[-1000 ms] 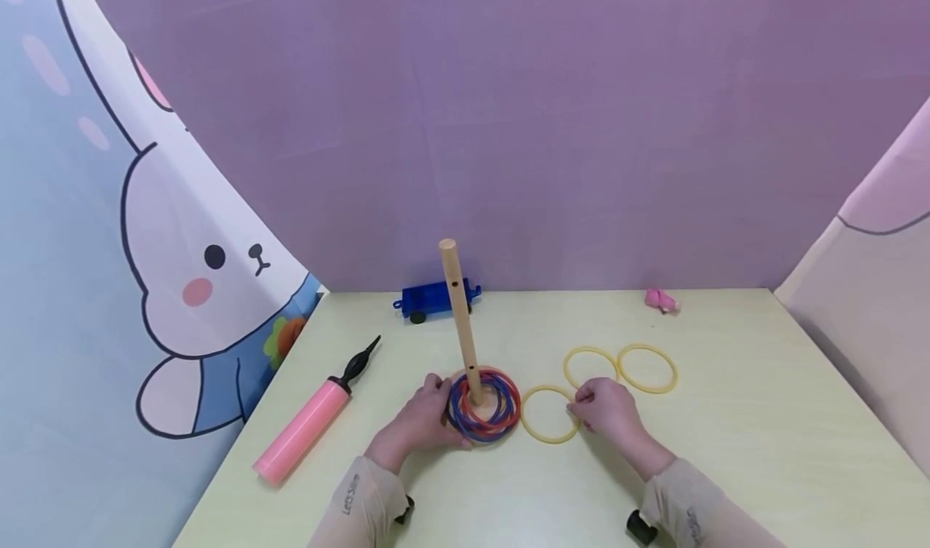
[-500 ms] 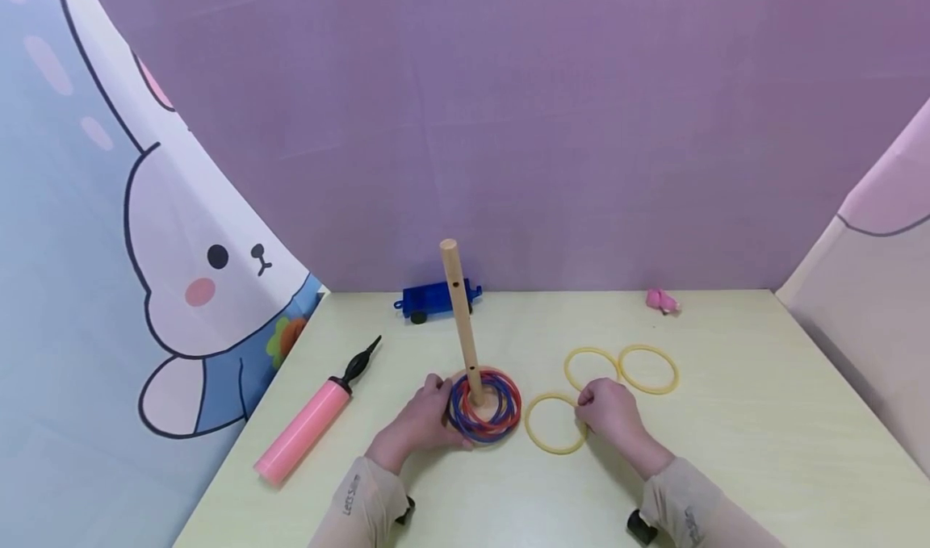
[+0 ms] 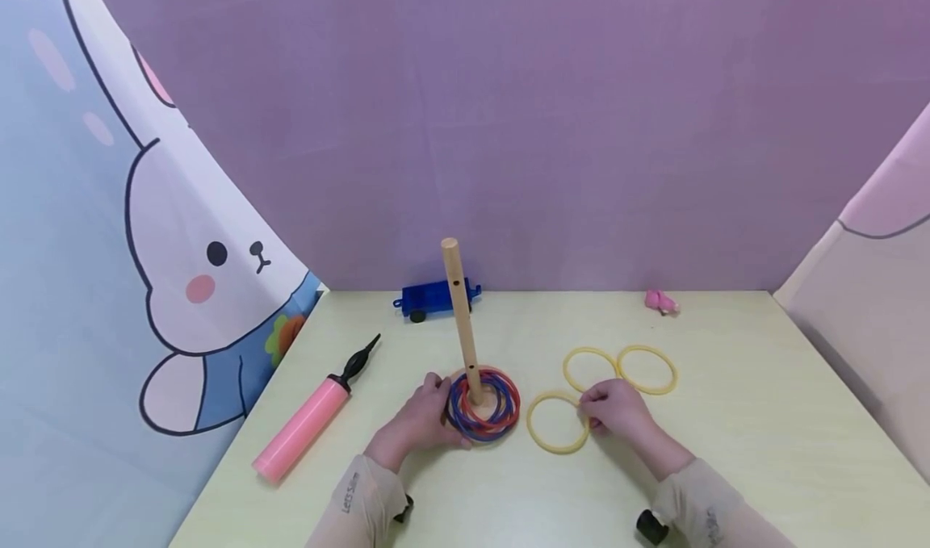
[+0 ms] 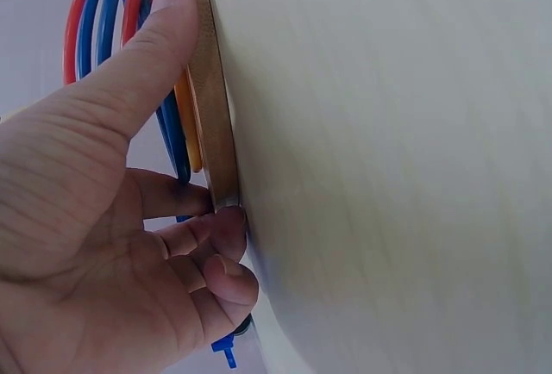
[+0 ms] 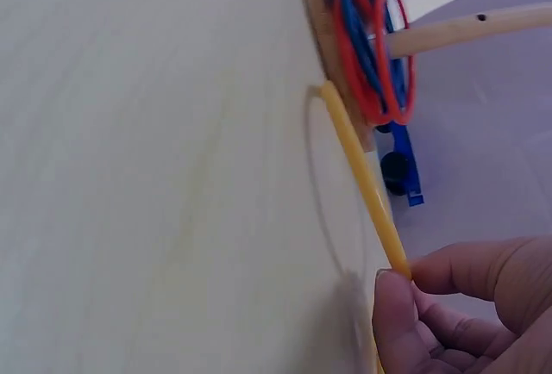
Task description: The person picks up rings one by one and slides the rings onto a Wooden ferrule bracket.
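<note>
My left hand point(image 3: 417, 423) grips the edge of a round wooden base point(image 4: 207, 102), thumb on top and fingers at its side. From that base rises a tall wooden peg point(image 3: 462, 322), with several red and blue rings point(image 4: 109, 16) lying loosely around its foot. A yellow-orange ring point(image 4: 185, 124) shows among them in the left wrist view. Right of the stand, my right hand point(image 3: 617, 409) pinches a yellow ring point(image 5: 366, 180) between thumb and forefinger. In the right wrist view this ring is tilted close over the table, with its shadow beside it.
Two more yellow rings, a left one point(image 3: 565, 366) and a right one point(image 3: 676, 370), lie just beyond my right hand. A pink hand pump point(image 3: 305, 431) lies at the left. Along the back are a blue toy wagon point(image 3: 426, 299) and a small pink object point(image 3: 660, 301).
The pinched yellow ring has shifted slightly right and nearer to me, and my right hand has moved a little right with it. My left hand and the stand have stayed put.
</note>
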`<state>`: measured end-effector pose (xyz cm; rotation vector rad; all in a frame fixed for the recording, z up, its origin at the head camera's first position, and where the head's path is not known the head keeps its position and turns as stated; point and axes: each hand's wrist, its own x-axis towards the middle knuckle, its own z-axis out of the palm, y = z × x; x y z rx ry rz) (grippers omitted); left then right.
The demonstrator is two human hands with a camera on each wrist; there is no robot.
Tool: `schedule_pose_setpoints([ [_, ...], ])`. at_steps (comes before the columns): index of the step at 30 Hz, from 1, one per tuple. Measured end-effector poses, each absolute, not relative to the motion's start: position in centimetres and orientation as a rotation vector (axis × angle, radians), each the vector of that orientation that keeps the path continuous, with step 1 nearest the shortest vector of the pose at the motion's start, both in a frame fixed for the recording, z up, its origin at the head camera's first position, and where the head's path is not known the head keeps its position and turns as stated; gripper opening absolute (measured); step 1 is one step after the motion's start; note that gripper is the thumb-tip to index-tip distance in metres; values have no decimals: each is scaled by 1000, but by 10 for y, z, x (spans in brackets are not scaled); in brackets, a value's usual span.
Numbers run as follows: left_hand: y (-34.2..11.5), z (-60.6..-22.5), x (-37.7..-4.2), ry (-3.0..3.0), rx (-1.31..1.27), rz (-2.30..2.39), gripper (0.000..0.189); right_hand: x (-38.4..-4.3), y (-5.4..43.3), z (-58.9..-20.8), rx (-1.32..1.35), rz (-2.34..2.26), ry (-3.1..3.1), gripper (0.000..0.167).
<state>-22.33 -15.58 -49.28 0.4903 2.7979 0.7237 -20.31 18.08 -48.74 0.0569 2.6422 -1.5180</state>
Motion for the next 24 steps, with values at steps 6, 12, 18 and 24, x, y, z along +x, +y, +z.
schedule_pose_setpoints([
  [6,-156,-491,-223,2792,478,730,113,-201,189,-480,57,-1657,2501,13],
  [12,-157,-495,-224,2789,479,733,114,-198,195,-466,26,-1749,2399,20],
  [18,-157,-494,-225,2789,482,729,113,-197,197,-447,-38,-1809,2344,24],
  [24,-157,-493,-225,2792,488,729,113,-194,196,-424,-137,-1864,2312,25],
])
